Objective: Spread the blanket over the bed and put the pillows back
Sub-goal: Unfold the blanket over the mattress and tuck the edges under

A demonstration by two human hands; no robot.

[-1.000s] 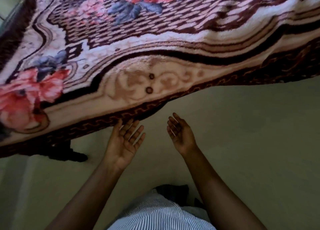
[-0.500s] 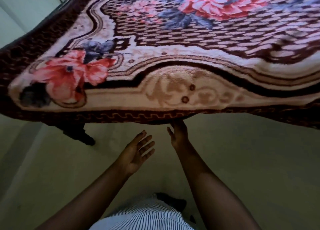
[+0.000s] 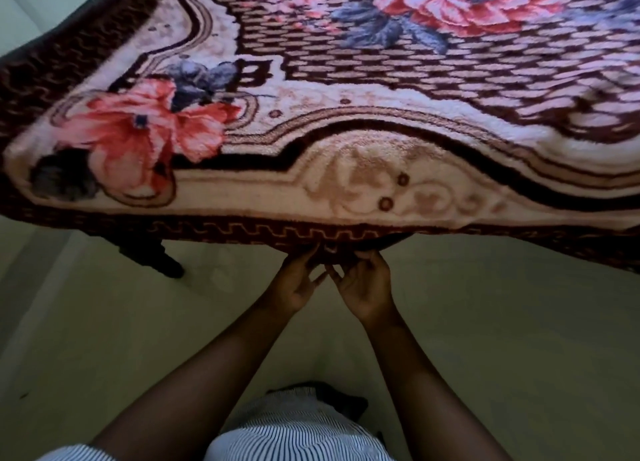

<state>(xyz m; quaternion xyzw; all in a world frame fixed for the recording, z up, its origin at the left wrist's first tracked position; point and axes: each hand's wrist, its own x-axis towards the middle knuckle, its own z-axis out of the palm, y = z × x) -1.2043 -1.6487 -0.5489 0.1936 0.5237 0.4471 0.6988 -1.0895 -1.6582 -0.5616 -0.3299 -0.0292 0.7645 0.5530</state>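
Blanket (image 3: 346, 169) hem — against left hand (image 3: 296, 289), right hand (image 3: 364, 289)

Torso garment: shirt (image 3: 294, 436), white with fine dark pinstripes.
Sleeve: left sleeve (image 3: 65, 455), same striped fabric, ends above the elbow.
Forearms: left forearm (image 3: 207, 384) and right forearm (image 3: 426, 374), bare to the wrist.
Hands: left hand (image 3: 294, 287) and right hand (image 3: 365, 287), uncovered.
Below shirt: dark fabric (image 3: 346, 400), type unclear.

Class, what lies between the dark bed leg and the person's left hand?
Only bare pale floor, shown in the head view, separates the bed leg and the left hand.
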